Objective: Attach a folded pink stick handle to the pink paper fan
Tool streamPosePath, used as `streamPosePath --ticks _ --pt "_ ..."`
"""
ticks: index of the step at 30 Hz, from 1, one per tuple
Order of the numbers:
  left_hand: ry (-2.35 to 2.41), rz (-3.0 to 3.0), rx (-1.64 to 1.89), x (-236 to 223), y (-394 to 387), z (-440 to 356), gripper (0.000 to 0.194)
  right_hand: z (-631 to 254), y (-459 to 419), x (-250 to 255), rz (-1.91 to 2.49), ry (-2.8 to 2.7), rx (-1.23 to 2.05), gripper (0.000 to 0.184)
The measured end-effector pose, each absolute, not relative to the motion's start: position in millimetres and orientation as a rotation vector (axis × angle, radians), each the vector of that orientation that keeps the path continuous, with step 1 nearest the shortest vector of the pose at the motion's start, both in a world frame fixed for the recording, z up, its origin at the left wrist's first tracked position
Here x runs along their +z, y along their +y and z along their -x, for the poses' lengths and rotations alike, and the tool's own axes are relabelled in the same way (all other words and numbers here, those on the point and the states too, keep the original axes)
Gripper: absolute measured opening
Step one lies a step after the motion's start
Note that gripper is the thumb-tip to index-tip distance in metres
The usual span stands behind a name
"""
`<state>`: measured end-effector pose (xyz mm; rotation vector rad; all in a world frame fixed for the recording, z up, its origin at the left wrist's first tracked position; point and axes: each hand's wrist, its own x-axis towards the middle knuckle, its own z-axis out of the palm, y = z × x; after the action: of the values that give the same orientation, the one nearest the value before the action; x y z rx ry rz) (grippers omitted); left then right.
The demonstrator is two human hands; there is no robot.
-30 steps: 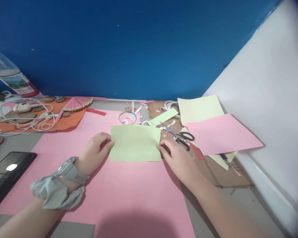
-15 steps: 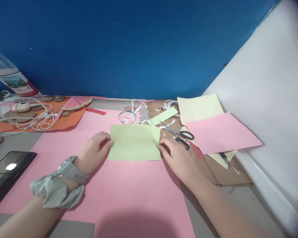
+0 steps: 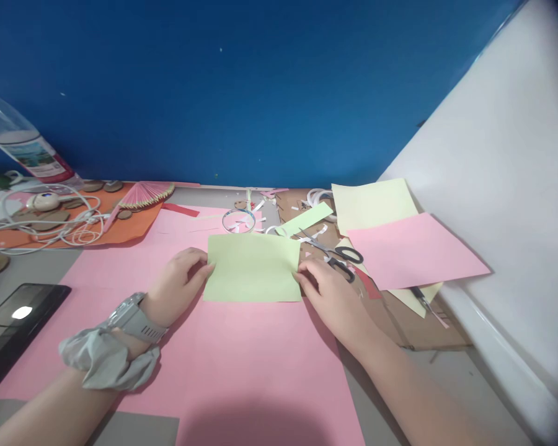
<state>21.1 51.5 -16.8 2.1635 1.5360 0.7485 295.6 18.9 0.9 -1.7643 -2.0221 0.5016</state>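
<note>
W/ L hand (image 3: 179, 282) and R hand (image 3: 330, 297) we pinch the green sheet (image 3: 253, 269) at its 9 and 3 o'clock edges, over pink paper (image 3: 255, 347). No crisp creases visible: work prob. barely begun. Pleated fan (image 3: 146, 195), approx. 10 o'clock, looks done.

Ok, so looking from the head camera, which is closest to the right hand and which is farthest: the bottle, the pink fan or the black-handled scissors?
From the right hand:
1. Black-handled scissors: just beyond the hand.
2. Pink fan: off to the left, near the blue wall.
3. Bottle: at the far left edge.
</note>
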Motion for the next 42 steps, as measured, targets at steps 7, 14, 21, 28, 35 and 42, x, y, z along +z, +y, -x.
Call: streamPosePath --ticks 7,14,21,28,35,42 --pt "1.523 -2.169 0.759 -18.2 51.5 -19.0 0.02 -294.2 18.5 1.9 1.756 -2.029 0.514 0.014" --pt "1.522 -2.16 0.767 -17.9 51.9 -20.7 0.02 -294.6 19.6 0.4 1.777 -2.027 0.504 0.013" --pt "1.526 -2.154 0.78 -17.6 51.8 -20.4 0.018 -295.1 19.8 -2.1 1.78 -2.041 0.458 0.014" --pt "1.53 -2.148 0.777 -16.8 51.1 -19.8 0.018 -295.6 19.7 -4.3 1.762 -2.052 0.424 0.014" --pt "1.533 -2.14 0.789 -16.3 51.5 -21.4 0.019 -295.7 20.6 -5.0 1.749 -2.046 0.416 0.013" --pt "1.358 -1.779 0.969 -15.9 42.2 -22.5 0.023 -294.2 14.7 -0.3 1.638 -1.733 0.566 0.014"
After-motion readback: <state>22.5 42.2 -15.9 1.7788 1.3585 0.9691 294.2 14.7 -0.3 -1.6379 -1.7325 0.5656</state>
